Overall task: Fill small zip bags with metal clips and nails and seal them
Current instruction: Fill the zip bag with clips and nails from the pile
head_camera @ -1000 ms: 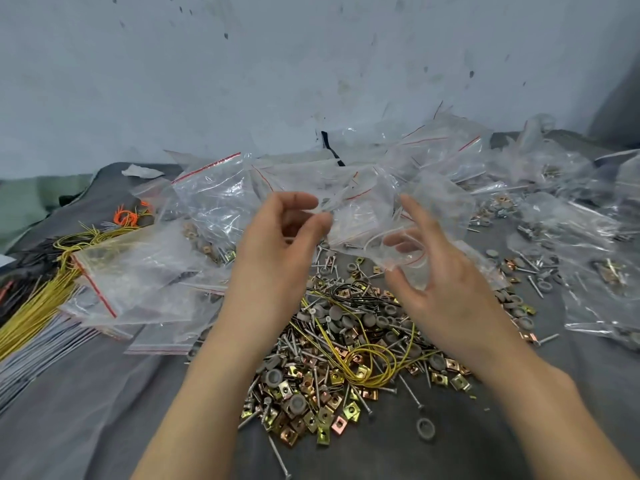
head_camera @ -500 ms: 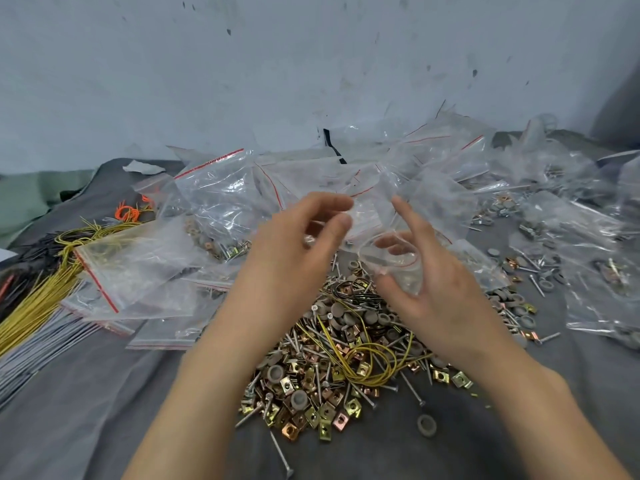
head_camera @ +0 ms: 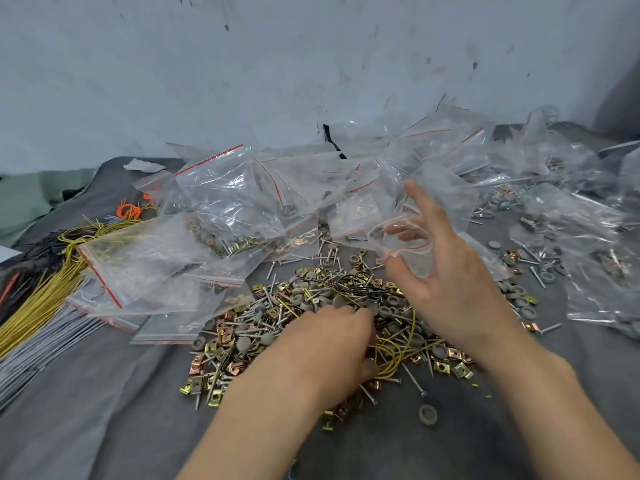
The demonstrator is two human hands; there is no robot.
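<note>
- At the left edge of the frame, yellow wires (head_camera: 34,299) lay bundled on the grey cloth (head_camera: 86,410)
- Left of centre, clear zip bags (head_camera: 221,202) with red strips were piled below the wall
- Low in the centre, the left hand (head_camera: 332,344) lay knuckles up on the heap of clips and nails (head_camera: 242,334), fingers curled into it; whether they gripped anything could not be told
- Right of centre, above the heap, the right hand (head_camera: 446,282) pinched a small zip bag (head_camera: 405,244), its mouth held open in a ring
- At the right edge lay filled bags (head_camera: 588,237)
</note>
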